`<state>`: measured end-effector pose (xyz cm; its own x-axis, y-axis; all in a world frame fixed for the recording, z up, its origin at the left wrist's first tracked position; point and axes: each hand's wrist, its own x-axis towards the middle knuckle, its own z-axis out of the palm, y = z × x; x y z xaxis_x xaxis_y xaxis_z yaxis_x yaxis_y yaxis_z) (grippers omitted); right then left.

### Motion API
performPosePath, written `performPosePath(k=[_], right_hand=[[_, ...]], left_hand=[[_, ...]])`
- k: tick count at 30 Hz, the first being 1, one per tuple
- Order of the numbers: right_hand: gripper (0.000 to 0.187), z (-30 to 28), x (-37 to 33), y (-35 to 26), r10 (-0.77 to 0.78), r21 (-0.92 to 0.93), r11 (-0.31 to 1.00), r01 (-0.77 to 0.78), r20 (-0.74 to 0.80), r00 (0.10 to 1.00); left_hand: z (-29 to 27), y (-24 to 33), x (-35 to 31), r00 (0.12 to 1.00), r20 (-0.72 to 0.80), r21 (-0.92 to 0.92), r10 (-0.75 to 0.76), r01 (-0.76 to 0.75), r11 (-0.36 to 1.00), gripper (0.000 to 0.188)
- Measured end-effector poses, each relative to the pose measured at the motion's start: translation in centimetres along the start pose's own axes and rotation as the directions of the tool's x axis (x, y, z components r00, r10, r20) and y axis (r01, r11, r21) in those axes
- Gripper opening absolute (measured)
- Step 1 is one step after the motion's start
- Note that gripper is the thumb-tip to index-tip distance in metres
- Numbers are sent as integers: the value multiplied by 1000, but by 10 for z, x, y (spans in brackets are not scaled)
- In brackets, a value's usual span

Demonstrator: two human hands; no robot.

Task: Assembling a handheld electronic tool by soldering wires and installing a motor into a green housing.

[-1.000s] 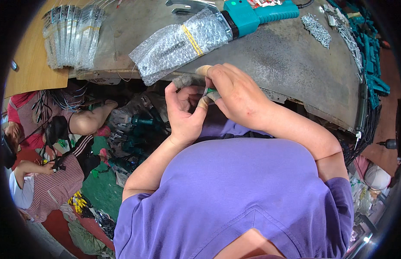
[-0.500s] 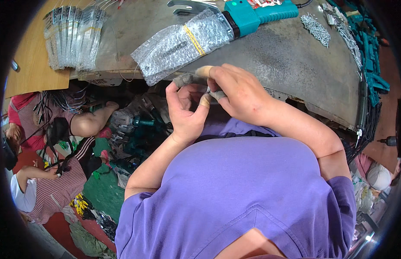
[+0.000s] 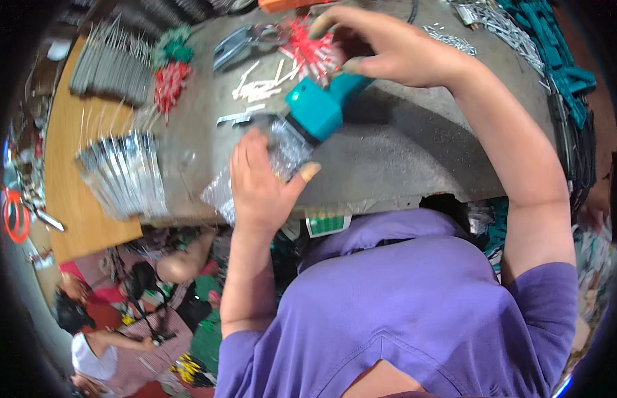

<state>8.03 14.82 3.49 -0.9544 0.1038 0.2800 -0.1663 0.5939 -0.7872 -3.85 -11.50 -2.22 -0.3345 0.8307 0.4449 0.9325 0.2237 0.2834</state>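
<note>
Both hands have parted since a moment ago, when they were working together at the near edge of the bench: the right hand [image 3: 381, 46] is now reaching out to the far edge, fingers spread and loosely curled over a scatter of small red-tipped pieces [image 3: 310, 50], while the left hand [image 3: 259, 182] is lying flat, palm down, on a clear plastic bag [image 3: 282, 156] near the near edge. Whether the right fingers are pinching anything, I cannot tell.

Running under it all is the bench [image 3: 401, 146] — a grey, worn, stone-like slab with a rounded front edge. A teal plastic tool [image 3: 318, 106], blocky and smooth, is resting just beyond the left hand, its end touching the crinkled, glossy bag. White slender sticks [image 3: 259, 86] are lying loose near the middle, with metal pliers [image 3: 239, 41] beyond them. At the left edge a wooden board [image 3: 69, 205] is carrying fanned stacks of shiny narrow packets [image 3: 126, 172]; more are lying toward the far left corner, beside a bundle of red and green pieces [image 3: 169, 73]. Teal parts [image 3: 554, 56] are piling along the right edge.

Below the bench, other people are sitting on a cluttered floor [image 3: 189, 318].
</note>
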Motion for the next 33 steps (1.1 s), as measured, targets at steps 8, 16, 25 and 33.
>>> performPosePath(k=[8,16,25,33], right_hand=[[38,-2,44,17,-23,-82,995,54,339,940],[27,6,39,15,34,-267,964,22,204,978],[21,22,-1,-9,1,64,998,0,-19,1000],[55,-76,91,13,-307,-967,9,-253,-244,920]], left_hand=[[0,6,3,994,70,60,-87,82,995,85],[1,7,3,986,93,-23,-136,139,990,82],[4,6,8,997,71,34,-34,32,999,80],[-2,1,-2,999,-21,-73,-50,48,996,68]])
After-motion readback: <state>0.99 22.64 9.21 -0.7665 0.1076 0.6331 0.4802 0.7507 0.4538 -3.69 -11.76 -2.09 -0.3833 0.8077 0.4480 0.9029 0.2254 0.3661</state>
